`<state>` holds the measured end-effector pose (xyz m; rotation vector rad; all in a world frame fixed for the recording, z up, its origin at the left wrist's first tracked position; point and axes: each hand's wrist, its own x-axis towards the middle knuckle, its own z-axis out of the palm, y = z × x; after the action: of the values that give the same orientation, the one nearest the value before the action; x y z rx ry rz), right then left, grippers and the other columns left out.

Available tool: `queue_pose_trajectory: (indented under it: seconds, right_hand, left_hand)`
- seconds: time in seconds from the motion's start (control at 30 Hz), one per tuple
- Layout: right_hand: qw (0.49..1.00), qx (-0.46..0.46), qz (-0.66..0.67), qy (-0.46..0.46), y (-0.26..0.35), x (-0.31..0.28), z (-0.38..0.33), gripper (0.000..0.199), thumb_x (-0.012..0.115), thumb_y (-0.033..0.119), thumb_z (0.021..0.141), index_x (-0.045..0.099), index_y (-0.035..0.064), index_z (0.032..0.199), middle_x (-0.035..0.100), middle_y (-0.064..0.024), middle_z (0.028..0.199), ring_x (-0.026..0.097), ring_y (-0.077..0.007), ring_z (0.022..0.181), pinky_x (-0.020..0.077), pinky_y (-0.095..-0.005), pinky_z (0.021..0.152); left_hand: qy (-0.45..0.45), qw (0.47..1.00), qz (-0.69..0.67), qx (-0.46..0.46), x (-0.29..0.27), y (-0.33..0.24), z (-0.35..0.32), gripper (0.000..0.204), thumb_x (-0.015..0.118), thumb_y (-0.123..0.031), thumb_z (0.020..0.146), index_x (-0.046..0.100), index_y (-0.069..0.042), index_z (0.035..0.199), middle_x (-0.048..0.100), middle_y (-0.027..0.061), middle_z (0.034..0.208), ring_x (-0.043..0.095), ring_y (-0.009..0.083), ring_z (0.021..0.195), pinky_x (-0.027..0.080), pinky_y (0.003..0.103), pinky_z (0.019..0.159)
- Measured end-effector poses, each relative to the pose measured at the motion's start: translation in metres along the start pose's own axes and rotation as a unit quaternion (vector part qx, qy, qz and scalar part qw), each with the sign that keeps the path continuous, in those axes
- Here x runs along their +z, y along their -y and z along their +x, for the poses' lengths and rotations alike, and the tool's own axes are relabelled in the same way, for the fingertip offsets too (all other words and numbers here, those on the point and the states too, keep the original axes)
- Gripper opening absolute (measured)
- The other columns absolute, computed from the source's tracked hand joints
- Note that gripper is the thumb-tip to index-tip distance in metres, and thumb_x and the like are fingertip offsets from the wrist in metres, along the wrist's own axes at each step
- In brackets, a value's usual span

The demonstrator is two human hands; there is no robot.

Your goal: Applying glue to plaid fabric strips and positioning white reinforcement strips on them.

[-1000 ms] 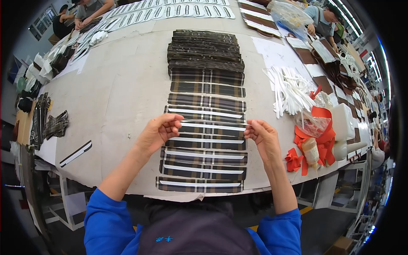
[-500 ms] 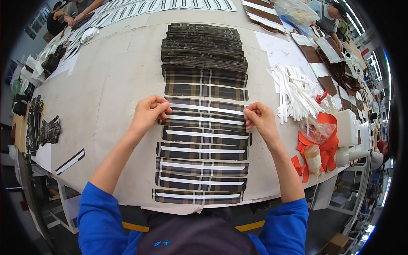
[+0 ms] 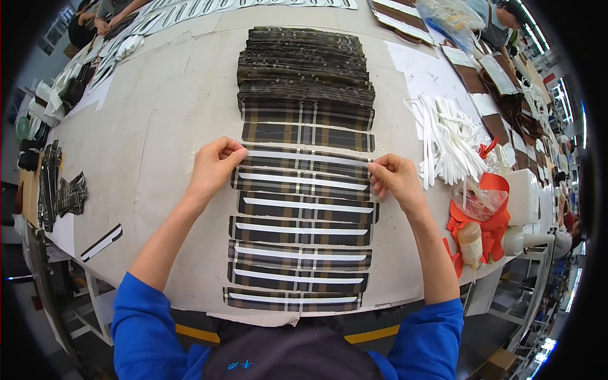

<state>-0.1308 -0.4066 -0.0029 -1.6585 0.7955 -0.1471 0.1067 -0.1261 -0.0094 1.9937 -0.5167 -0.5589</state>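
My left hand (image 3: 215, 166) pinches the left end of a narrow white strip (image 3: 310, 158), its fingers closed. At the right end, the thumb and fingertips of my right hand (image 3: 399, 182) close on the same strip. It runs lengthwise along a dark plaid fabric piece (image 3: 278, 164), close against it; whether it is fully pressed down I cannot tell. Toward me lie several more plaid pieces (image 3: 266, 228), each bearing a white strip. Just beyond my hands is a bare plaid piece (image 3: 272, 132), and past it an overlapping stack of plaid pieces (image 3: 304, 66).
Loose white strips (image 3: 446, 139) are heaped on the right. Nearer lie red material (image 3: 497, 218), a bottle of yellowish stuff (image 3: 470, 244) and a white jug (image 3: 522, 196). One dark piece with a strip (image 3: 101, 242) lies left. Plaid bundles (image 3: 71, 193) sit at the left edge. Co-workers stand across the table.
Both hands have moved slightly outward, to the ends of the white strip. The view has shifted a little; the rows on the table keep their arrangement.
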Motion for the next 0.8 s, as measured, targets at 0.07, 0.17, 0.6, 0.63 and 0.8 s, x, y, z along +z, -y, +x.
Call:
queue_pose_trajectory:
  seconds: [0.07,0.17,0.6,0.63,0.8]
  right_hand:
    - [1.000,-0.004,-0.015,0.010,-0.001,-0.001,0.003,0.019,0.069,0.016,0.093,0.067,-0.0029,0.091,0.064,-0.0032,0.071,0.058,-0.0069,0.055,0.0435,-0.0215,0.046]
    - [0.999,-0.007,-0.042,-0.003,-0.002,0.003,0.009,0.017,0.068,0.016,0.092,0.067,-0.0017,0.091,0.064,-0.0026,0.069,0.055,-0.0068,0.052,0.0401,-0.0231,0.046]
    - [0.972,-0.119,-0.171,-0.114,-0.014,0.024,0.011,0.017,0.068,0.012,0.087,0.067,-0.0044,0.083,0.064,-0.0103,0.066,0.059,-0.0161,0.059,0.0482,-0.0321,0.059]
    - [0.969,-0.125,-0.179,-0.118,-0.014,0.025,0.010,0.016,0.068,0.011,0.087,0.066,-0.0040,0.083,0.063,-0.0102,0.065,0.058,-0.0163,0.059,0.0480,-0.0320,0.059]
    - [0.958,-0.158,-0.196,-0.135,-0.017,0.027,0.007,0.012,0.068,0.008,0.087,0.064,-0.0026,0.082,0.062,-0.0098,0.065,0.058,-0.0164,0.059,0.0476,-0.0323,0.059]
  left_hand:
    - [-0.009,1.000,0.020,0.017,0.002,0.008,0.003,0.018,0.071,-0.018,0.091,0.071,0.000,0.094,0.071,0.0039,0.078,0.063,0.0100,0.071,0.051,0.026,0.066]
    - [-0.027,0.998,0.044,0.038,0.004,0.012,0.007,0.019,0.071,-0.017,0.089,0.072,0.001,0.092,0.071,0.0048,0.078,0.064,0.0110,0.071,0.052,0.027,0.067]
    - [-0.044,0.997,0.062,0.004,0.006,0.010,0.011,0.020,0.073,-0.018,0.086,0.073,0.002,0.091,0.071,0.0064,0.075,0.063,0.0110,0.069,0.052,0.027,0.064]
    - [-0.044,0.997,0.062,0.003,0.005,0.010,0.011,0.020,0.073,-0.018,0.086,0.073,0.002,0.091,0.071,0.0064,0.075,0.063,0.0110,0.069,0.052,0.027,0.064]
    - [-0.036,0.998,0.058,-0.004,0.006,0.007,0.011,0.016,0.073,-0.014,0.086,0.073,0.002,0.090,0.071,0.0065,0.075,0.064,0.0111,0.068,0.052,0.026,0.064]
